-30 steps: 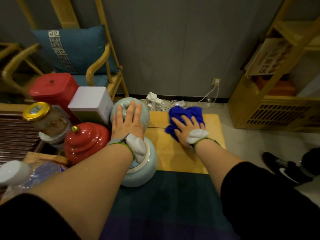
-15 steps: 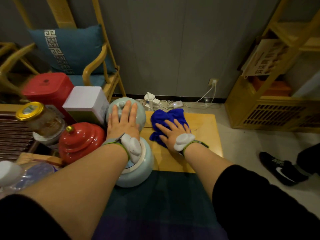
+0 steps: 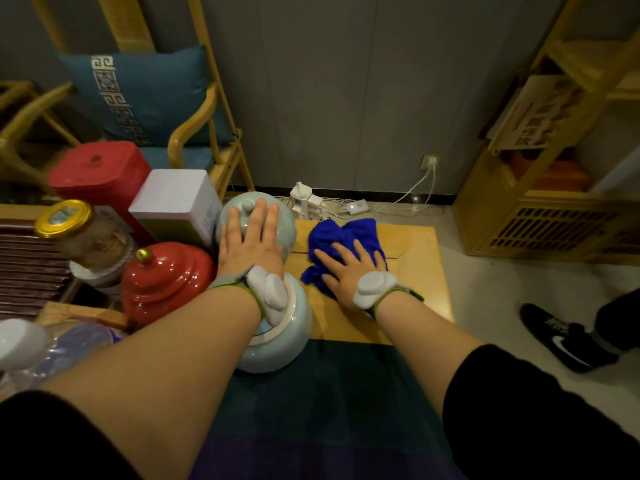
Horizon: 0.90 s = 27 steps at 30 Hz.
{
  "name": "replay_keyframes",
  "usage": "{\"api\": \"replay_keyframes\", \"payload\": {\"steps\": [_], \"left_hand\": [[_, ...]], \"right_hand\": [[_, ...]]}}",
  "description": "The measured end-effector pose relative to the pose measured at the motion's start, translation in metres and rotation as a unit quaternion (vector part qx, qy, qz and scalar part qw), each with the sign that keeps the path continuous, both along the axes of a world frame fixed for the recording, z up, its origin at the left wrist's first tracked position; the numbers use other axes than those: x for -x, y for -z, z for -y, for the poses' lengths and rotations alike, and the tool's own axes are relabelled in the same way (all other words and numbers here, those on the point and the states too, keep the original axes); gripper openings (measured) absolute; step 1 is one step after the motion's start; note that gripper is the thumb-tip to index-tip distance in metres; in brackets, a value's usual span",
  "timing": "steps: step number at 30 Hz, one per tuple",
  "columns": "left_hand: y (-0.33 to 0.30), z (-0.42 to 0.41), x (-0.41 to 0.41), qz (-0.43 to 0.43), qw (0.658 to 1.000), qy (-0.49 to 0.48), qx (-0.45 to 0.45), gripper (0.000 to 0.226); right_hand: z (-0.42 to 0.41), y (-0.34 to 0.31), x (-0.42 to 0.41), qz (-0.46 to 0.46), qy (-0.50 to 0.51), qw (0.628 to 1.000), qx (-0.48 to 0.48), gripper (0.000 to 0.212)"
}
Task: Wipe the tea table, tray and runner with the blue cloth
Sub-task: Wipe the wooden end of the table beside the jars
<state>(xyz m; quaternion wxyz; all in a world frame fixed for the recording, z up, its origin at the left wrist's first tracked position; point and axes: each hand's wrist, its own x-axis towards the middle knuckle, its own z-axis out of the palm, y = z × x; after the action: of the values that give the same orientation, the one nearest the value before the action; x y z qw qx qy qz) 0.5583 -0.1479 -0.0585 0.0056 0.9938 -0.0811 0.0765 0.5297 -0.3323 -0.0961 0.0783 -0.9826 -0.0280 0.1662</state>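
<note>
Fingers of the left hand (image 3: 250,242) lie straight and slightly spread over the lid of the far pale celadon ceramic jar (image 3: 258,216), pressing on it rather than curling round it. At the far left a slatted dark wooden tea tray (image 3: 24,258) shows only in part. Right of it stand a gold-lidded glass jar (image 3: 79,233), a red square tin (image 3: 100,171), a white rectangular box (image 3: 176,199) and a glossy red ceramic jar with a gold knob (image 3: 166,275), all crowded close against the celadon jar. A second pale celadon jar (image 3: 280,337) sits nearer, under the left wrist, at the edge of the dark green fabric runner (image 3: 329,393).

Further right, the right hand (image 3: 349,268) rests flat, fingers straight and fanned, on the crumpled blue cloth (image 3: 341,244), which lies on the bare right end of the light wooden tea table (image 3: 415,271).

The risk, as I judge it, sits on the left: the jars are packed tight, so a sideways push from the steadying hand could knock ceramic against ceramic, or tip the tall glass jar. A wide stroke leftward could catch the near celadon jar and drag it. A stroke too far right could carry the cloth off the table's edge toward the floor beside the black shoe (image 3: 561,337).
</note>
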Motion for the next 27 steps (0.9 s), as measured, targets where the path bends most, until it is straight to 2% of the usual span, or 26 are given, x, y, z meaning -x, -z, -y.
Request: {"api": "replay_keyframes", "payload": {"steps": [3,10,13,18,21,27], "left_hand": [[-0.001,-0.001,0.0,-0.006,1.0,0.0,0.003,0.072],[0.003,-0.001,-0.002,-0.001,1.0,0.001,-0.006,0.072],[0.003,-0.003,-0.002,-0.001,1.0,0.001,-0.001,0.073],[0.002,-0.002,-0.002,-0.005,1.0,0.001,-0.014,0.072],[-0.003,-0.002,-0.003,-0.021,1.0,0.0,-0.018,0.07],[-0.02,0.0,0.005,-0.038,0.999,0.005,-0.022,0.067]], "right_hand": [[0.02,-0.004,-0.009,-0.003,0.014,1.0,0.003,0.051],[0.058,-0.016,-0.027,-0.057,0.132,0.989,0.017,0.054],[0.044,-0.007,-0.011,-0.035,0.129,0.991,0.008,0.053],[0.046,0.012,0.028,0.024,0.058,0.998,-0.002,0.049],[0.067,0.01,0.018,0.0,0.056,0.998,0.006,0.049],[0.098,-0.004,-0.009,-0.065,0.143,0.987,0.018,0.054]]}}
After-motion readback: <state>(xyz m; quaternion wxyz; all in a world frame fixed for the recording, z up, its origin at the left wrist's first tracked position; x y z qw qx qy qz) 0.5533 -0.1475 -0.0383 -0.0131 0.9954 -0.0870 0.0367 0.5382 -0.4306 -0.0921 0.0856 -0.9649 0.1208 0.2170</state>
